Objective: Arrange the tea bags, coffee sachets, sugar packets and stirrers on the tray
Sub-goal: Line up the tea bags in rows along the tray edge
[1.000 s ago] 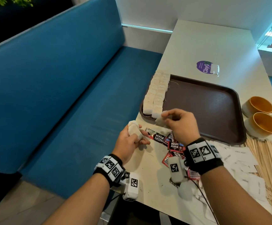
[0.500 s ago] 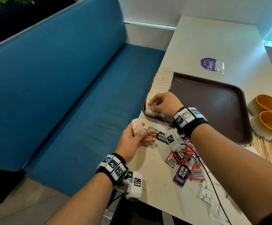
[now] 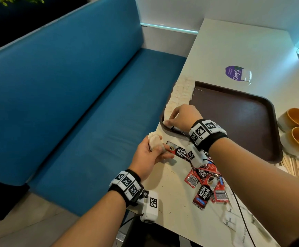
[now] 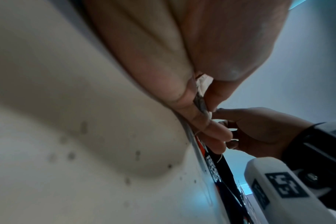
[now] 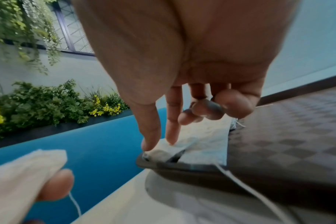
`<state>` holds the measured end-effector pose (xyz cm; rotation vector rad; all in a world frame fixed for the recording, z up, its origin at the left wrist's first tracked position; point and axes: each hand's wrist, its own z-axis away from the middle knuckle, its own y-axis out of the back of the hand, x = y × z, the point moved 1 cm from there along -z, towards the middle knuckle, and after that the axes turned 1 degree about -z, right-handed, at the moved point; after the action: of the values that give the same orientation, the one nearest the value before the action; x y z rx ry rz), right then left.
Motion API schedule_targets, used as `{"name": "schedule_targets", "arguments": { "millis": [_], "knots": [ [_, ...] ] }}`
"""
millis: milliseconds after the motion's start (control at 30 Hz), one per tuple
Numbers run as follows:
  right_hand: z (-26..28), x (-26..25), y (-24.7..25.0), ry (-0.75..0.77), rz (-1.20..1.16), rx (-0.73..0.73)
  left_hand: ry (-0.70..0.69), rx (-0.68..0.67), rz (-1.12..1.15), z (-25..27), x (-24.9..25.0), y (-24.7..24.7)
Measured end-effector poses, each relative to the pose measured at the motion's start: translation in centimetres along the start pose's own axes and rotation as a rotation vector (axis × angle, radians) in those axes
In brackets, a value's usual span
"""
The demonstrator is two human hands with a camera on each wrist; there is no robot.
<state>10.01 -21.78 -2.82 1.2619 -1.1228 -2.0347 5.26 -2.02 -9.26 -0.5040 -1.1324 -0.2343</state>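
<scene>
Tea bags nearly placed; the other kinds wait.
Right hand [image 3: 182, 117], fingers extended, presses a white paper tea bag [image 5: 163, 149] into the dark brown plastic tray [image 3: 234, 111]; left hand [image 3: 149, 154] holds spare tea bags [image 3: 155, 142]; red coffee sachets [image 3: 204, 184] lie untouched.

Textured brown plastic tray [image 3: 234, 111], glossy coffee sachets [image 3: 204, 191]

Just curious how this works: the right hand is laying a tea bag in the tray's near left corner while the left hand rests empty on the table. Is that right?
Not quite. The left hand is not empty: it holds spare tea bags, clear in the head view. The rest stands: the right hand is at the near left corner of the tray, its fingertips on a tea bag.
</scene>
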Motion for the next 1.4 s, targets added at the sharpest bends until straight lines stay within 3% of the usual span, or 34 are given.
{"name": "schedule_targets", "arguments": {
  "millis": [133, 300, 600, 900, 1400],
  "knots": [
    [0.0, -0.3, -0.5, 0.05, 0.009, -0.017, -0.005, -0.003, -0.014, 0.1, 0.0, 0.0],
    [-0.6, 0.8, 0.9, -0.007, -0.049, 0.133, -0.012, 0.0, -0.04, 0.0, -0.1, 0.0],
    [-1.6, 1.4, 1.0, -0.001, -0.081, 0.015, -0.002, 0.004, -0.054, 0.0, -0.1, 0.0],
    [-1.7, 1.4, 1.2, -0.027, -0.01, 0.001, -0.002, 0.008, -0.056, -0.1, -0.2, 0.1],
    [-1.6, 1.3, 2.3, 0.032, -0.147, 0.041, 0.004, 0.007, -0.058, 0.0, -0.1, 0.1]
  ]
}}
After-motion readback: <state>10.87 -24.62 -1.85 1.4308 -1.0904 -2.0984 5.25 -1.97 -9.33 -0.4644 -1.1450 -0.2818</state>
